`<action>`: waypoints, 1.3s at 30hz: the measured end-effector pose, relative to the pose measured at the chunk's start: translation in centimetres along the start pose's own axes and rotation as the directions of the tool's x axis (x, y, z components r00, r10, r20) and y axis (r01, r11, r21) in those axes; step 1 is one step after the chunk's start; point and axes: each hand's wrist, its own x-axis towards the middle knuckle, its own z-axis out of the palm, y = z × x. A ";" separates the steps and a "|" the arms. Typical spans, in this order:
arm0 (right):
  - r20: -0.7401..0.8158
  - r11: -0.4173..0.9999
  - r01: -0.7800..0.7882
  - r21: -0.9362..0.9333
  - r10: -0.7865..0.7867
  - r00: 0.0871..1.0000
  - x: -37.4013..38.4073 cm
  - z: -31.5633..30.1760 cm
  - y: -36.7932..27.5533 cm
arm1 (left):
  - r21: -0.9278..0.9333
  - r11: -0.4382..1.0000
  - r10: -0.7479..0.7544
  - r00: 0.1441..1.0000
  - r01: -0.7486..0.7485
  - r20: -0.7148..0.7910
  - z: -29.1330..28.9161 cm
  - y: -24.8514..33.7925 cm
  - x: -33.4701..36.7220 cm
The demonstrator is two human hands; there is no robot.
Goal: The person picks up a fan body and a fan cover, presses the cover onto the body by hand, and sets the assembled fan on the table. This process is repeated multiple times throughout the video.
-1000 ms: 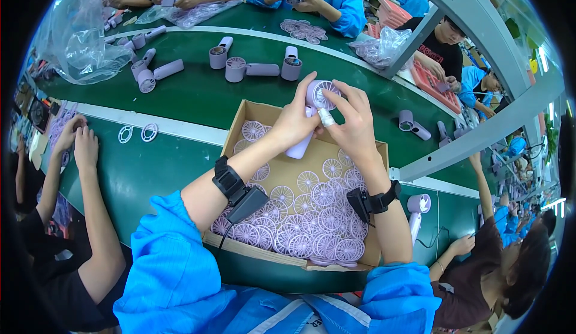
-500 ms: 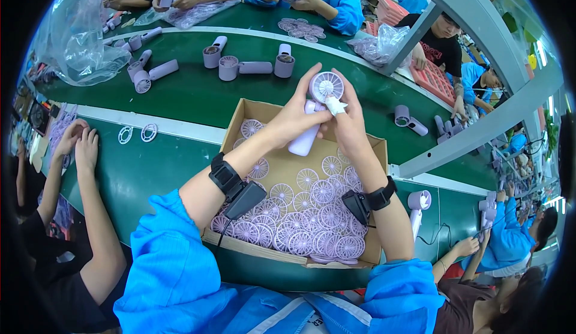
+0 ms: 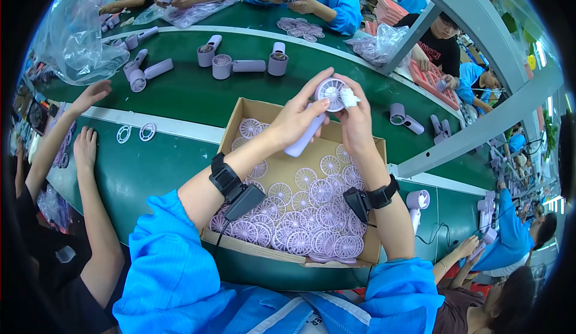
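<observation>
Both hands are raised over the far part of a cardboard box, closed around a lilac handheld fan (image 3: 306, 137). My left hand (image 3: 295, 120) grips it from the left, its thumb against the lower edge of the round spoked front. My right hand (image 3: 359, 125) cups the fan head from the right; a white wrapping (image 3: 349, 98) covers its thumb tip. The handle slants down to the left below my fingers. Under my forearms the cardboard box (image 3: 234, 125) holds many loose lilac spoked fan grilles (image 3: 300, 242), heaped toward its near side.
Several lilac fans (image 3: 248, 66) lie on the green belt (image 3: 180, 97) beyond the box. Two white rings (image 3: 147, 132) lie to the left, near a co-worker's hands (image 3: 86, 148). A grey metal frame (image 3: 462, 140) slants across the right. A white-bladed fan (image 3: 418, 200) lies right of the box.
The fan in my hands has turned, its head shifting slightly right and its handle slanting more. My left thumb has moved up onto the front's edge. Fans on the belt have slid slightly left.
</observation>
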 end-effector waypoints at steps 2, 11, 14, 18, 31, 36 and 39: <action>-0.032 0.974 -0.063 -0.216 0.058 0.998 0.9 -1.1 2.4 | -0.104 0.976 -0.195 0.981 0.192 -0.021 -0.7 -0.5 0.4; -0.015 0.776 -0.029 -0.631 0.025 1.000 3.4 -6.3 1.1 | 0.631 0.773 0.339 0.798 0.066 -0.498 -5.6 -5.9 3.3; -0.219 0.550 -0.242 -0.799 0.108 0.970 6.6 -9.9 -1.2 | 0.726 0.684 0.323 0.861 0.075 -0.393 -5.1 -5.8 3.0; -0.474 -0.347 -0.407 -0.845 0.133 0.871 11.0 -22.8 0.1 | 0.819 0.569 0.248 0.935 0.071 -0.253 -2.7 -4.5 2.1; -0.449 -0.325 -0.359 -0.875 0.268 0.852 5.2 -21.4 4.6 | 0.793 0.604 0.163 0.962 0.080 -0.220 -2.9 -3.5 1.4; -0.335 0.243 -0.550 -0.799 0.580 0.743 7.3 -18.5 -0.5 | 0.618 0.784 0.053 0.983 0.068 -0.175 -1.9 -3.9 2.3; -0.117 0.444 -0.339 -0.830 0.455 0.883 6.7 -10.9 -3.3 | 0.443 0.888 -0.031 0.976 0.126 -0.215 -2.5 -3.4 2.5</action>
